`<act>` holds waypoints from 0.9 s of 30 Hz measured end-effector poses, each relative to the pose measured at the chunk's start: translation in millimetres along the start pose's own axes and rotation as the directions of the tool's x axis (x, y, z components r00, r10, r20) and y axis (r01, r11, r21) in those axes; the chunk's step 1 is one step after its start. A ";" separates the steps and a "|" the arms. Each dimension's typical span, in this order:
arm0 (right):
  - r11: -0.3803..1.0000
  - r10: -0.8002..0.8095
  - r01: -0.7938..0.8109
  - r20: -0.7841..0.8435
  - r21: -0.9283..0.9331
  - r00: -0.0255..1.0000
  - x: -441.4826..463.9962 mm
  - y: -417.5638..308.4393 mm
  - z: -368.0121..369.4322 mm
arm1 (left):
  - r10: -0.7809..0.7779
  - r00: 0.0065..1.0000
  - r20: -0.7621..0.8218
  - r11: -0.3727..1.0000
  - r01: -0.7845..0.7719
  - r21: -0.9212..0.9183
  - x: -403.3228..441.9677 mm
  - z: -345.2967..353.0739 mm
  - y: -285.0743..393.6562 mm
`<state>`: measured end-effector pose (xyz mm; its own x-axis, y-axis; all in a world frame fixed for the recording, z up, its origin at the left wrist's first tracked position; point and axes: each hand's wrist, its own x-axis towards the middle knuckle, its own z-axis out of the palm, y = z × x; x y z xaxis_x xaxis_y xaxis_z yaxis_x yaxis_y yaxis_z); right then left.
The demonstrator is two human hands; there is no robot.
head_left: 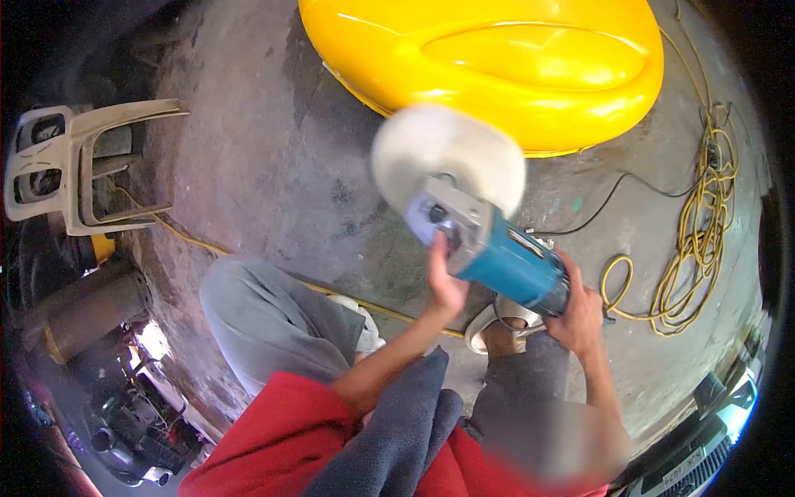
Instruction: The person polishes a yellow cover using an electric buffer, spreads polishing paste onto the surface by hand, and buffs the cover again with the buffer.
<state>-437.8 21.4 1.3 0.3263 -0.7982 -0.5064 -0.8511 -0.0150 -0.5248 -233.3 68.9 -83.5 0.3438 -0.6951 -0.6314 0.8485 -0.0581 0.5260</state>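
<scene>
Grasping the blue polisher [517, 263] | my right fingers [570, 273] around its rear | left fingers [439, 253] at its grey head [469, 211] | white pad [447, 149] blurred

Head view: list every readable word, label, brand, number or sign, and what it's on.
Nothing reads with certainty.
Plate at the lower right edge: has characters, but too small and tilted to quote reliably.
Blue power tool: no legible brand or label; the picture is too soft there.
Glossy yellow piece: no text on the part in view.
</scene>
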 end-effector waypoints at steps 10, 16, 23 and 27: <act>0.988 -0.126 0.132 0.075 -0.085 0.989 52.0 -22.7 22.1 | 0.210 0.977 -0.030 0.972 -0.205 0.115 29.7 -0.1 52.6; 0.965 -0.263 0.263 0.089 0.019 0.961 133.6 -106.1 62.0 | 0.292 0.950 -0.107 0.952 -0.278 0.127 103.4 -18.1 158.1; 0.989 -0.049 0.033 0.106 0.144 0.993 70.9 -69.1 40.0 | 0.288 0.957 -0.042 0.928 -0.267 0.259 46.7 19.3 113.9; 0.973 -0.030 0.056 -0.120 0.225 0.992 6.6 -11.8 39.7 | 0.116 0.992 0.052 0.914 -0.127 0.385 3.7 36.4 57.0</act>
<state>-409.2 40.2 -23.0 0.2997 -0.8639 -0.4047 -0.7170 0.0758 -0.6930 -198.4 37.0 -35.2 0.4183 -0.7337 -0.5354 0.5773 -0.2403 0.7804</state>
